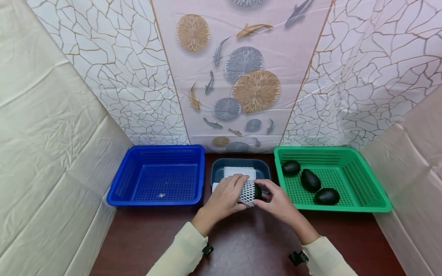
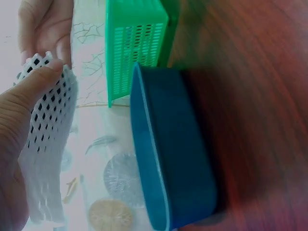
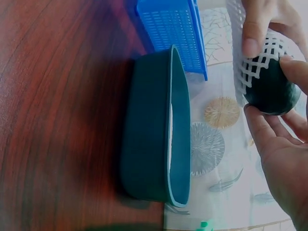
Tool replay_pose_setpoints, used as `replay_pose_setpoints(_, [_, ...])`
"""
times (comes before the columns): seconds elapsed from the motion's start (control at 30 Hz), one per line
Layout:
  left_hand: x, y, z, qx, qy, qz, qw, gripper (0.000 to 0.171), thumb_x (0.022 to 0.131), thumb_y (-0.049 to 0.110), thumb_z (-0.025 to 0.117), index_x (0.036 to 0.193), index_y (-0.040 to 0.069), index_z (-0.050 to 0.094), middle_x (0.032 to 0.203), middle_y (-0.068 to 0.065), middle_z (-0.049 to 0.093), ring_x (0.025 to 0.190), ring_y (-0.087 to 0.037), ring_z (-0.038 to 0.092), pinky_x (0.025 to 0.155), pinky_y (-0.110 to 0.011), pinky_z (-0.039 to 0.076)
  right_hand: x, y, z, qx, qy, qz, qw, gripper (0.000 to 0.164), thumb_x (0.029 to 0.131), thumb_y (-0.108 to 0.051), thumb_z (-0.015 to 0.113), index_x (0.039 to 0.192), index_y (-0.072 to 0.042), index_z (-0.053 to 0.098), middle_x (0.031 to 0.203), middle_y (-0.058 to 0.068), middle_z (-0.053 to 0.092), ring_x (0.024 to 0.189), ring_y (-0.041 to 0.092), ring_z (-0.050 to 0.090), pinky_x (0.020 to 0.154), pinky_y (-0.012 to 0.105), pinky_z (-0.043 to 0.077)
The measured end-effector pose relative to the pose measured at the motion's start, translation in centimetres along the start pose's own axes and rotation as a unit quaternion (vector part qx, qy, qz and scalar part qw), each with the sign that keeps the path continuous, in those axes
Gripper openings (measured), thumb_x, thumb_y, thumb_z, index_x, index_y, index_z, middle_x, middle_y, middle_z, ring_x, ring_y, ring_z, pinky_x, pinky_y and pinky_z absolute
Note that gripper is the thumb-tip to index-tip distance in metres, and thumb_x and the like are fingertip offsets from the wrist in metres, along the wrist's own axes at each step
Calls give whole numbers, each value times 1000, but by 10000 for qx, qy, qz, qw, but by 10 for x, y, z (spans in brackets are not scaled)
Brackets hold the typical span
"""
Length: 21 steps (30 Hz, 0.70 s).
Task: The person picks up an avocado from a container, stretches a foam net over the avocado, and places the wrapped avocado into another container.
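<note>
Above the small teal bin my left hand (image 1: pixel 223 194) grips a white foam net sleeve (image 1: pixel 247 194). Inside it sits a dark avocado (image 3: pixel 270 92), whose bare end sticks out on the right. The fingertips and thumb of my right hand (image 1: pixel 279 202) hold that bare end. In the left wrist view, the sleeve (image 2: pixel 50 127) hangs slack and flattened away from the avocado, and its mesh is stretched near the thumb. The sleeve covers the rest of the avocado.
The teal bin (image 1: pixel 265 165) holds more white foam nets (image 1: pixel 238 171). To its left stands a blue basket (image 1: pixel 198 180) with a small pale scrap inside. At right, a green basket (image 1: pixel 376 191) contains three dark avocados (image 1: pixel 310 180). Patterned cloth hangs behind.
</note>
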<state>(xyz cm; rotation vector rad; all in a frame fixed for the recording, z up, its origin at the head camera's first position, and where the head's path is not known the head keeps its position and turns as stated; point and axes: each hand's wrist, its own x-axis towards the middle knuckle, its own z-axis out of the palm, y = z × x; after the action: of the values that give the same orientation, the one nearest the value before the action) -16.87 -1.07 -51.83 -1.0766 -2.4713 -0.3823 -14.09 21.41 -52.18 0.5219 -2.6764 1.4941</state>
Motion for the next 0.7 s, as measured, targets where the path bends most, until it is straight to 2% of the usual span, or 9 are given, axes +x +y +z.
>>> replay_pose_setpoints(0.23, [-2, -9, -10, -141, 272, -5, 9995, 93, 74, 64, 85, 142, 10, 52, 136, -8, 62, 124, -23, 59, 105, -45, 49, 0, 4, -1, 456, 58, 77, 9989, 60, 88, -15, 83, 141, -7, 57, 132, 13, 62, 117, 28, 63, 95, 36, 58])
replay_pose_setpoints(0.33, [-5, -16, -13, -322, 313, -227, 9987, 94, 73, 67, 83, 143, 11, 51, 138, -6, 61, 127, -24, 57, 108, -48, 46, -1, 4, -3, 522, 83, 112, 9985, 59, 88, -15, 83, 141, -8, 57, 132, 13, 62, 116, 27, 63, 95, 36, 58])
replay_pose_setpoints(0.43, [-11, -23, -14, -796, 311, -623, 9944, 90, 75, 65, 82, 143, 14, 51, 141, -5, 59, 131, -25, 55, 109, -52, 45, -2, 4, -5, 640, 99, 196, 9977, 59, 88, -15, 83, 141, -10, 57, 132, 12, 62, 115, 26, 63, 95, 36, 57])
replay_pose_setpoints(0.5, [-16, -26, -14, -1354, 316, -948, 9857, 84, 79, 59, 82, 143, 14, 51, 143, -6, 57, 132, -26, 53, 109, -54, 46, -2, 4, -7, 711, 105, 229, 9972, 59, 88, -15, 83, 141, -10, 57, 133, 13, 61, 114, 24, 62, 95, 36, 57])
replay_pose_setpoints(0.53, [-18, -28, -14, -1686, 342, -1120, 9787, 80, 80, 54, 82, 143, 14, 52, 144, -7, 56, 133, -26, 53, 109, -54, 46, -3, 4, -9, 764, 98, 230, 9968, 59, 88, -14, 83, 140, -10, 57, 134, 13, 60, 113, 24, 61, 95, 35, 57])
replay_pose_setpoints(0.7, [-27, -31, -8, -3063, 447, -1823, 9332, 59, 88, 34, 82, 139, 16, 58, 140, -4, 59, 127, -22, 58, 107, -48, 50, -4, 6, -14, 936, 94, 133, 9955, 58, 88, -11, 82, 140, -9, 57, 138, 13, 56, 114, 15, 60, 94, 26, 57])
